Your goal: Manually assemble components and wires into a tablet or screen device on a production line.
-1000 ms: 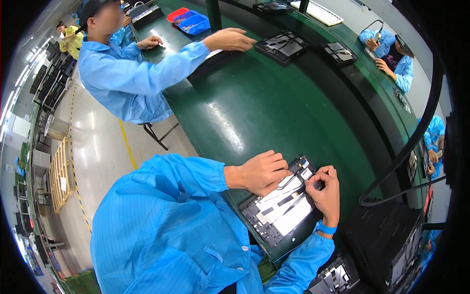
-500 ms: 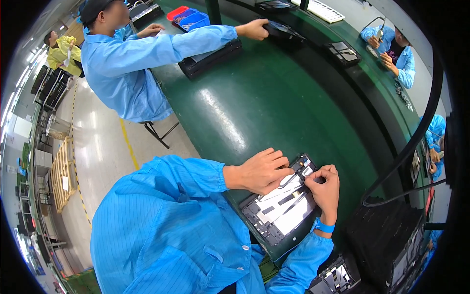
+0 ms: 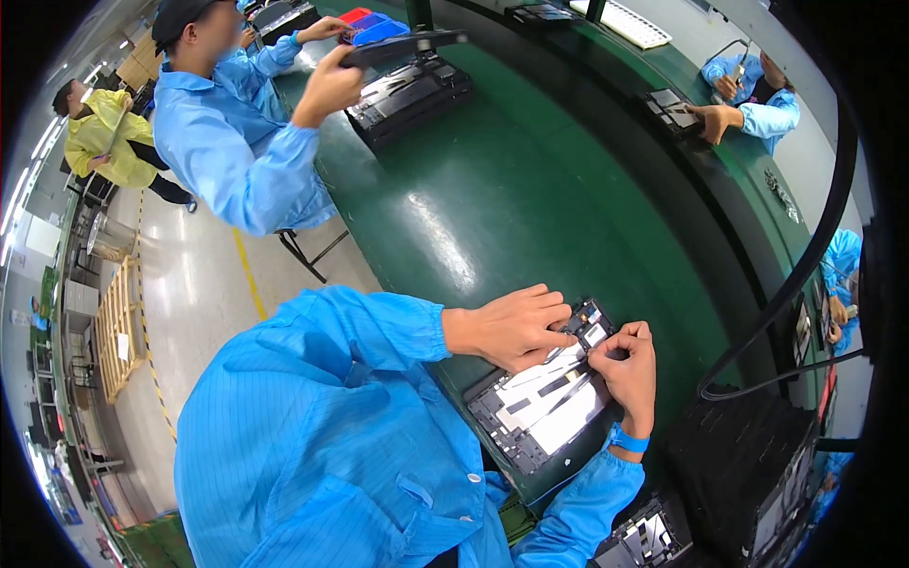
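An opened tablet [image 3: 554,417] lies on the green table in front of me, with a black frame, bright silver inner plates and dark ribbon cables. My left hand [image 3: 516,327] rests across its far left edge. Its fingers are bent together and the fingertips press near the far end, but whatever lies under them is too small to name. At the opposite edge, my right hand [image 3: 627,369] pinches thumb and forefinger together over the tablet. What sits in that pinch is hidden. A blue band [image 3: 628,440] circles my right wrist.
A black conveyor strip [image 3: 663,180] runs beyond the table [image 3: 511,208]. Black cables [image 3: 757,331] hang at the right. Another opened tablet [image 3: 649,540] and dark stacked trays [image 3: 734,454] stand near my right forearm. A co-worker [image 3: 237,133] sits at the far left, beside blue bins [image 3: 379,30].
My left hand has shifted slightly right along the tablet; my right hand stays nearly still. The left co-worker has drawn an arm back, now holding a dark flat panel. Another worker reaches to the conveyor.
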`<state>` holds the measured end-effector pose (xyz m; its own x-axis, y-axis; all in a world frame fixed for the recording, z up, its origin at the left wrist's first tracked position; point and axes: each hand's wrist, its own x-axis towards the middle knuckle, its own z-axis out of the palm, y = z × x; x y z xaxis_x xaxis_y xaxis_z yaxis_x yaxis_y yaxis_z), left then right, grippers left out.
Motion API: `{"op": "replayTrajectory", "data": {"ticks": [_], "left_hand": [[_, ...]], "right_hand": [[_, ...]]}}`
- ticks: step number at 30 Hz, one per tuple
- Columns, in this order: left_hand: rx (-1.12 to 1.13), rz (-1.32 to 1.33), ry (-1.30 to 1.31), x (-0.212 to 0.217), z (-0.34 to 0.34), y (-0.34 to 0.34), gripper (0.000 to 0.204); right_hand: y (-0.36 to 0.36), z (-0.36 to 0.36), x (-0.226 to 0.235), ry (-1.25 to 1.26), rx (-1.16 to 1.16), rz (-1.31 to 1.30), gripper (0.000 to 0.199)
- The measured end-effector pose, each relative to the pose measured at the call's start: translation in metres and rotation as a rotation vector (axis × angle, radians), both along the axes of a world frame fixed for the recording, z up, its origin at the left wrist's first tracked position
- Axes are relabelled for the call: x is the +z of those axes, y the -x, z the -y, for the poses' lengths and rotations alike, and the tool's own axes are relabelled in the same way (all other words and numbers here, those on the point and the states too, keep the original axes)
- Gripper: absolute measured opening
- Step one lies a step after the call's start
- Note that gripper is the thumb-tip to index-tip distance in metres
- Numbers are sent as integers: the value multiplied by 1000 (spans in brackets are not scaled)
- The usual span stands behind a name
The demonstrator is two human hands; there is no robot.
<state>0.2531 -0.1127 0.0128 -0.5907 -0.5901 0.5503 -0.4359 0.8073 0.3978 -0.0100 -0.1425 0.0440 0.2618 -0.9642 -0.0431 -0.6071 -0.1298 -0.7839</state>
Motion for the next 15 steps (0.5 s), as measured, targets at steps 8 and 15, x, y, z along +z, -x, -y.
{"op": "replayTrajectory", "data": {"ticks": [8, 15], "left_hand": [[66, -106, 110, -9, -1, -3, 40], [136, -58, 116, -2, -6, -1, 38]], "right_hand": [[10, 3, 2, -33, 110, 90, 17], [9, 1, 4, -15, 136, 66, 20]]}}
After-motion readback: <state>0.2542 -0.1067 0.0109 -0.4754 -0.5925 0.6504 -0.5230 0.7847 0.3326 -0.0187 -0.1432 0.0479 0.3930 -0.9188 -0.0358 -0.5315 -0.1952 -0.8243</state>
